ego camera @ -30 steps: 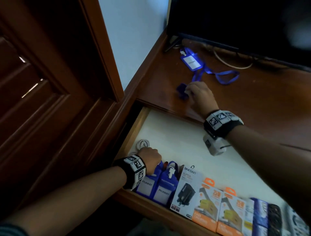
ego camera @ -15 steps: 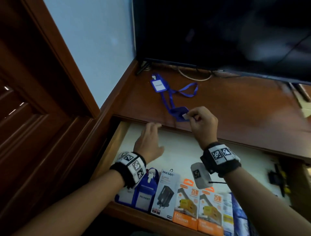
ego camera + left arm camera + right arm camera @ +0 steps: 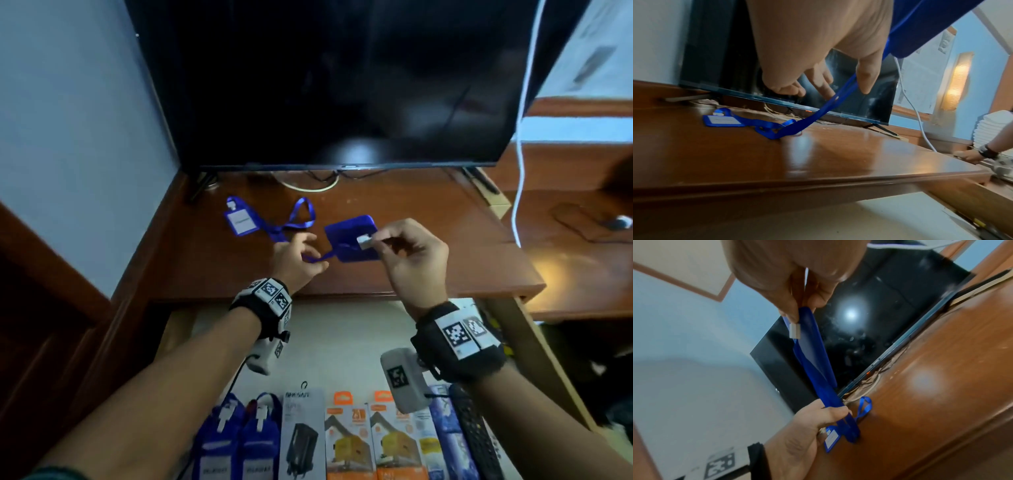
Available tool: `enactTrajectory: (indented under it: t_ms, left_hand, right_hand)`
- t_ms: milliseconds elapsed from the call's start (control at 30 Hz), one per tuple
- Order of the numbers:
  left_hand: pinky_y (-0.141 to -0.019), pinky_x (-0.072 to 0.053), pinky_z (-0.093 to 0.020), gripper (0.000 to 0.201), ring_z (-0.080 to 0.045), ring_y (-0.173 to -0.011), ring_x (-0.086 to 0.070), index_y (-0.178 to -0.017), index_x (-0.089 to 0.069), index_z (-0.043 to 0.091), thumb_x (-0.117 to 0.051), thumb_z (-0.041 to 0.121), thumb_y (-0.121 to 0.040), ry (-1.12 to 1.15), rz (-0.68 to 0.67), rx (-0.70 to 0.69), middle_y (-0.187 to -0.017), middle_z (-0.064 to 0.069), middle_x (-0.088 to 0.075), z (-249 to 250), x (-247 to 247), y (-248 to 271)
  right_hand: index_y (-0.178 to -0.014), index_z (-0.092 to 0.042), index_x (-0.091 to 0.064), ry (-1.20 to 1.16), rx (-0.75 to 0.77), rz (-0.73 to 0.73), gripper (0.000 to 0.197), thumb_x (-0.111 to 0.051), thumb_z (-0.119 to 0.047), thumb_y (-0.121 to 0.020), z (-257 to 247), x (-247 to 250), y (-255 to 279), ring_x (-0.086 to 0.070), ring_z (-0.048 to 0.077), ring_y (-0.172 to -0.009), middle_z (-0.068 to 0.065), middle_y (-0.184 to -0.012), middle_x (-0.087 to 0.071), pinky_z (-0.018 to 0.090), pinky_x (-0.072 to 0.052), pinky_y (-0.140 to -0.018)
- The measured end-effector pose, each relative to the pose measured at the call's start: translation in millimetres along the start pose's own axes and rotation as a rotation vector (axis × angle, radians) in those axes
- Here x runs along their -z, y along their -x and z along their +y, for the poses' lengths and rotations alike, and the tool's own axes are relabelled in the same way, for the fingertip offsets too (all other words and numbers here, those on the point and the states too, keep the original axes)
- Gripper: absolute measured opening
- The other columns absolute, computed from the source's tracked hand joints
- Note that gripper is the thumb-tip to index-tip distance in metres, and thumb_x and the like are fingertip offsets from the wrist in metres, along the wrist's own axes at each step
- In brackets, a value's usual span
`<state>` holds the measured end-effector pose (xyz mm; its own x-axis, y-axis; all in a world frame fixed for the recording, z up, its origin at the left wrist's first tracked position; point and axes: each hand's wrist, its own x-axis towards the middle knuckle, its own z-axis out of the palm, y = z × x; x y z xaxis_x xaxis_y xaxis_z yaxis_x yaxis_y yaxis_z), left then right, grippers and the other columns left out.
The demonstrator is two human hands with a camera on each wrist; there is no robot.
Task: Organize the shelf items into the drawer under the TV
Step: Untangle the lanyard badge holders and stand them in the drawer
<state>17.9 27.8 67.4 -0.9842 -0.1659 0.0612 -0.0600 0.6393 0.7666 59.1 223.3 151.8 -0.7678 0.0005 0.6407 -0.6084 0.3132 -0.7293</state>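
A blue badge holder [image 3: 346, 229] hangs lifted above the wooden shelf [image 3: 428, 246] under the TV. My right hand [image 3: 371, 240] pinches its white clip [image 3: 795, 331] between thumb and fingers. Its blue lanyard strap [image 3: 818, 113] runs down to the shelf, and my left hand [image 3: 308, 255] grips it lower down, thumb and fingers curled around it [image 3: 833, 408]. A second blue badge holder [image 3: 238, 221] lies flat on the shelf at the left, its strap looped beside it. The open drawer [image 3: 342, 339] is below both wrists.
Along the drawer's front stand two blue badge holders [image 3: 239, 442], a black charger box [image 3: 301, 435], two orange boxes [image 3: 370, 442] and a remote [image 3: 476, 438]. The TV [image 3: 342, 85] stands at the back of the shelf with cables beneath. Another person's hand [image 3: 970, 155] rests at the shelf's right end.
My right hand has lifted the badge holder off the shelf by its clip. My left hand has come up out of the drawer and taken the strap. The view tilted upward.
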Motion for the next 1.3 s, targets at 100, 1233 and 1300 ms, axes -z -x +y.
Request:
enactTrajectory:
  t_ms: [100, 1233, 1300]
  left_hand:
    - [-0.085, -0.047, -0.036, 0.015, -0.022, -0.092, -0.062, -0.088, -0.066, 0.028, -0.074, 0.035, -0.077, -0.149, -0.111, -0.019, -0.067, 0.012, -0.057, -3, -7, -9]
    - [-0.083, -0.048, -0.036, 0.030, -0.021, -0.097, -0.060, -0.114, -0.062, 0.020, -0.063, 0.026, -0.085, -0.225, -0.400, -0.351, -0.107, 0.000, -0.066, 50, -70, 139]
    - [-0.075, -0.048, -0.037, 0.017, -0.026, -0.089, -0.061, -0.101, -0.065, 0.017, -0.058, 0.024, -0.087, -0.352, -0.370, -0.370, -0.097, -0.003, -0.068, 53, -69, 143]
  right_hand:
    - [-0.072, -0.002, -0.067, 0.048, -0.089, 0.067, 0.015, -0.070, 0.013, -0.073, 11, 20, 4, -0.056, 0.013, -0.065, 0.004, -0.074, -0.064, 0.019, -0.044, -0.062]
    - [-0.067, 0.003, -0.066, -0.231, -1.089, 0.135, 0.013, -0.059, 0.012, -0.073, 10, 60, 106, -0.051, 0.019, -0.036, 0.010, -0.048, -0.057, 0.020, -0.042, -0.040]
    - [-0.069, 0.004, -0.065, -0.243, -1.085, 0.051, 0.012, -0.058, 0.010, -0.075, 13, 60, 106, -0.049, 0.020, -0.037, 0.009, -0.048, -0.055, 0.021, -0.041, -0.038]
